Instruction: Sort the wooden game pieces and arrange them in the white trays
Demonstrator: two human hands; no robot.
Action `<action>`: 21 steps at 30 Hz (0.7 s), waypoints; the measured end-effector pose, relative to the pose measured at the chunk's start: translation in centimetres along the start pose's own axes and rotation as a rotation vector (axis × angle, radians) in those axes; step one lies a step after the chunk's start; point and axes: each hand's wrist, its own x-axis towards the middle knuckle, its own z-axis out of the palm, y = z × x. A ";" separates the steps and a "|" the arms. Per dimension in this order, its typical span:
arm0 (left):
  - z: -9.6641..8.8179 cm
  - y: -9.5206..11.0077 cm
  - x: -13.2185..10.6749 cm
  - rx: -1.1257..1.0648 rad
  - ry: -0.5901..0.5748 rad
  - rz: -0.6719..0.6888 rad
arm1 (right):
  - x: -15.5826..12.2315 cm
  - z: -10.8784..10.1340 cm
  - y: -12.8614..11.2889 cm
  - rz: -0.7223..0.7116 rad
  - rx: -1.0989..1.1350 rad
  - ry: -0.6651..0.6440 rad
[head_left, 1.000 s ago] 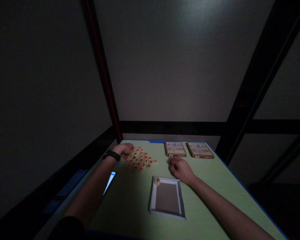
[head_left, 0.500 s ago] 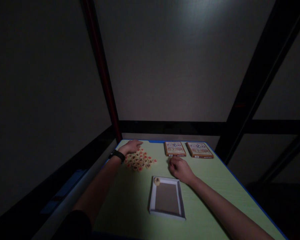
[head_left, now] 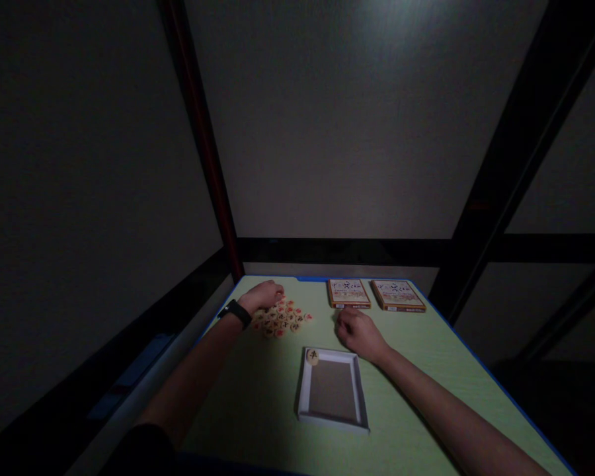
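Note:
My left hand (head_left: 265, 295), with a dark band on its wrist, is at the far left edge of a cluster of Chinese chess pieces (head_left: 280, 318). Its fingers are curled together at the cluster's back edge; what lies between them is too small to make out. The round, pale pieces carry red or black characters. My right hand (head_left: 359, 332) rests on the table as a loose fist, just in front of the left flat box. Nothing shows in it. Nearer to me lies a shallow open box (head_left: 363, 403), with one black-lettered chess piece (head_left: 312, 357) in its far left corner.
Two flat printed boxes, a left one (head_left: 348, 293) and a right one (head_left: 397, 295), lie at the table's back right. The light green table (head_left: 248, 410) has a blue edge. Behind it stands a grey wall (head_left: 337, 145) with dark beams.
My left hand's outstretched index finger has curled in, and the hand has shifted slightly at the back of the cluster. My right hand stays in place. The view has tilted slightly.

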 end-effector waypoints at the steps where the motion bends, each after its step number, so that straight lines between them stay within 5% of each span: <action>1: 0.0 0.0 -0.1 0.001 0.004 0.003 | 0.0 0.0 0.0 -0.002 -0.003 0.001; 21: -0.6 -2.5 -1.4 -0.085 0.084 -0.075 | 0.0 -0.1 0.2 -0.012 -0.007 -0.010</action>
